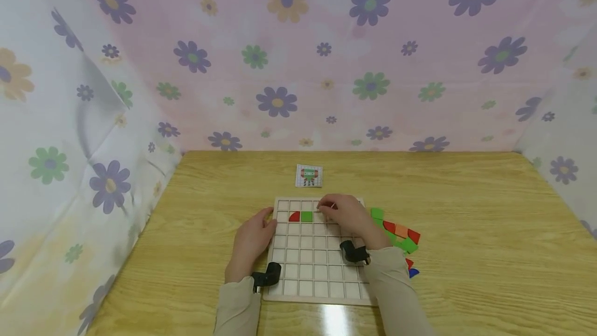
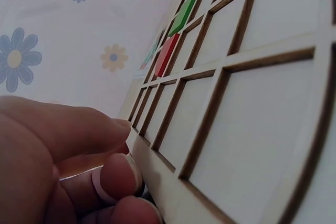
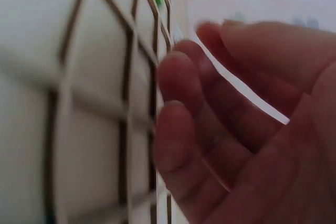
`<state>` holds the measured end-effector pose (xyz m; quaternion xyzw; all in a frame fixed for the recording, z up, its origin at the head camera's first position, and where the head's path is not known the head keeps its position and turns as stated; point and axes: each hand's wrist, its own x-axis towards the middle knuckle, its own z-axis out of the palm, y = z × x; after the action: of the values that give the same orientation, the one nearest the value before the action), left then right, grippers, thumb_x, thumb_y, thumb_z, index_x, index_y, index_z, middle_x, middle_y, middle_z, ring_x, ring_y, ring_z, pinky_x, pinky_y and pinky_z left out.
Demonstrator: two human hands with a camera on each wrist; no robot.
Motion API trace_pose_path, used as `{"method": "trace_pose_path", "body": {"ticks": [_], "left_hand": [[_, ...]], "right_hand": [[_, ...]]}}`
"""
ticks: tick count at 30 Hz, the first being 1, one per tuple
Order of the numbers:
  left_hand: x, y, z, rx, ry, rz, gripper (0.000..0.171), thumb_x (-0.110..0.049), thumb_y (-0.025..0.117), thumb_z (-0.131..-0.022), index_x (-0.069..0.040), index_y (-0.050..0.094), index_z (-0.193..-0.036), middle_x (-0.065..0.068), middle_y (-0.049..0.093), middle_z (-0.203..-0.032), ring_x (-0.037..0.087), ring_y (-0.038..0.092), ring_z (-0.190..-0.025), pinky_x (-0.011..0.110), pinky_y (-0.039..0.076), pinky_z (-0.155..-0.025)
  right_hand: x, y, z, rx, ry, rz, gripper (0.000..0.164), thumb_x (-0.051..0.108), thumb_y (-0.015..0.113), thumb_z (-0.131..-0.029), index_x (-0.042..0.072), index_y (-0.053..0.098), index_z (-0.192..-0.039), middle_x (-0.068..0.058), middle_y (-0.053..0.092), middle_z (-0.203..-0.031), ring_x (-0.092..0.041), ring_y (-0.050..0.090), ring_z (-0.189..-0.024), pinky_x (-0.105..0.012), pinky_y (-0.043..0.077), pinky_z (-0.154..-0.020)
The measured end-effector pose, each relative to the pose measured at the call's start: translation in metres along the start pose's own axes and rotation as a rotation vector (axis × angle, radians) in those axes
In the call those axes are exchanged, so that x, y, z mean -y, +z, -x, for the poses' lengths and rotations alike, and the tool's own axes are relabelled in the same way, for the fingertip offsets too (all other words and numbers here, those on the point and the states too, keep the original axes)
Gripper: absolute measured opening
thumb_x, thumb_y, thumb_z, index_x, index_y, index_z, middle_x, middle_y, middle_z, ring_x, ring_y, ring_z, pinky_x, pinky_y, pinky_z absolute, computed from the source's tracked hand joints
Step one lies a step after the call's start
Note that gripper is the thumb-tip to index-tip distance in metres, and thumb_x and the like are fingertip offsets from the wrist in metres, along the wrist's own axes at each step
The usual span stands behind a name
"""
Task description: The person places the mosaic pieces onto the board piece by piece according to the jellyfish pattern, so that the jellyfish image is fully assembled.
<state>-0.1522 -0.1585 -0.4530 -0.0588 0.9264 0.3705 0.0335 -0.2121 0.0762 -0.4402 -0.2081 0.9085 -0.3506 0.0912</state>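
Observation:
A pale wooden grid board lies on the table. In one row near its far edge, a red quarter-round tile sits beside a green square tile, each in its own cell. My left hand rests at the board's left edge, fingertips touching the rim. Over the far right of the grid is my right hand, just right of the green tile. Its fingers are loosely bent, thumb and index tips close together, with no tile showing between them.
A small picture card with a green and red figure lies beyond the board. Right of the board, partly behind the right forearm, are loose green tiles, red tiles, an orange tile and a blue tile.

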Motion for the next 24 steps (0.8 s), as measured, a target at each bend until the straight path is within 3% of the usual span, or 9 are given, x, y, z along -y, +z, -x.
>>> {"method": "trace_pose_path", "body": {"ticks": [4,17,24], "left_hand": [[-0.001,-0.001,0.0,-0.004,-0.005,0.022,0.043,-0.029,0.05,-0.09,-0.017,0.046,-0.131,-0.003,0.05,-0.052,0.014,0.046,-0.041,0.029,0.036,-0.042],[0.004,0.003,0.001,0.001,-0.025,0.028,0.041,-0.031,0.049,-0.09,-0.019,0.047,-0.129,-0.004,0.051,-0.051,0.014,0.046,-0.04,0.029,0.036,-0.045],[0.001,0.002,0.001,0.005,-0.011,0.026,0.041,-0.03,0.049,-0.09,-0.018,0.048,-0.129,-0.004,0.051,-0.05,0.014,0.046,-0.04,0.029,0.036,-0.044]], "right_hand": [[-0.018,-0.014,0.005,-0.005,0.029,-0.051,0.017,0.029,0.053,-0.089,0.018,0.065,-0.092,0.004,0.059,-0.076,-0.012,0.051,-0.067,-0.03,0.041,-0.063],[-0.055,-0.045,0.027,-0.038,0.133,-0.17,0.022,0.028,0.054,-0.089,0.01,0.063,-0.098,-0.004,0.059,-0.084,-0.02,0.052,-0.07,-0.033,0.043,-0.062],[-0.064,-0.059,0.039,-0.047,0.189,-0.1,0.023,0.03,0.055,-0.088,0.01,0.06,-0.098,-0.005,0.058,-0.089,-0.02,0.051,-0.073,-0.032,0.042,-0.063]]}}
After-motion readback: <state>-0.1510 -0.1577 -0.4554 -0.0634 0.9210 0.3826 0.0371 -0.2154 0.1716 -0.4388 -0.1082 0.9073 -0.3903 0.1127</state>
